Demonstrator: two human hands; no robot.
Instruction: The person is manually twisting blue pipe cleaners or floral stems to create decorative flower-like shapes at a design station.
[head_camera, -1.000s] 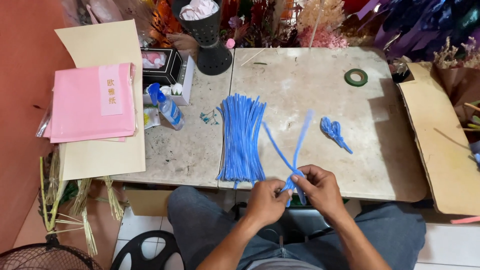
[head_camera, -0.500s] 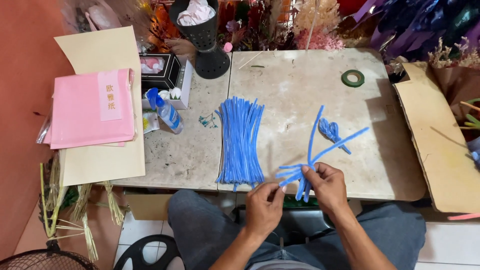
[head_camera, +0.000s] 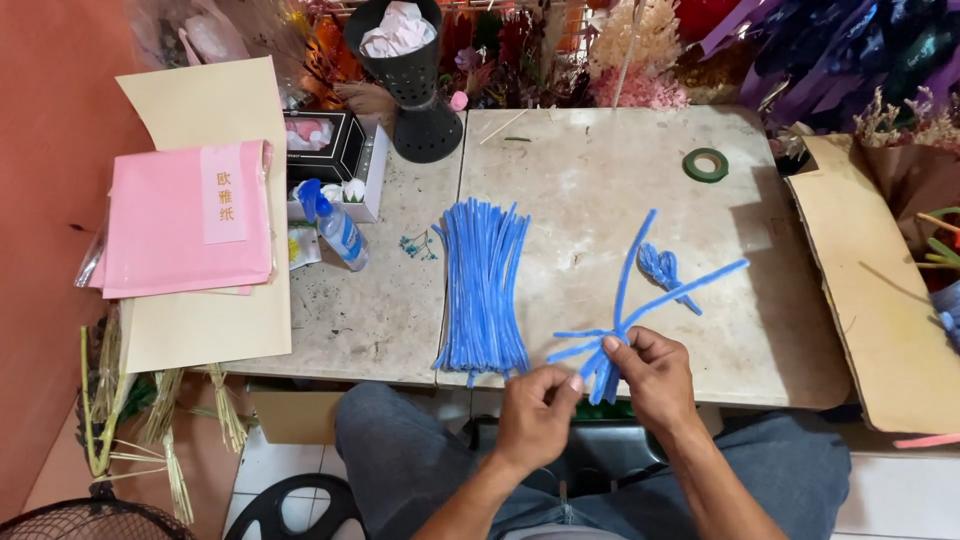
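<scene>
Right hand (head_camera: 655, 378) gripped a cluster of blue pipe cleaners (head_camera: 625, 325) at their crossing; left hand (head_camera: 535, 415) pinched the lower ends beside it. Probably light, fuzzy, bendable wire — best held at the crossing. Two long stems ran up and away, rightward. Beyond the left hand, a loose bundle (head_camera: 483, 285) lay on the surface (head_camera: 590, 180) — lengthwise, away.

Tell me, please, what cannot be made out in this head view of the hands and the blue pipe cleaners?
- How the pipe cleaners are joined: covered by the right hand.
- What the left hand pinches: too small to tell.
- Contents of the black bin: top cut by the frame edge.
</scene>
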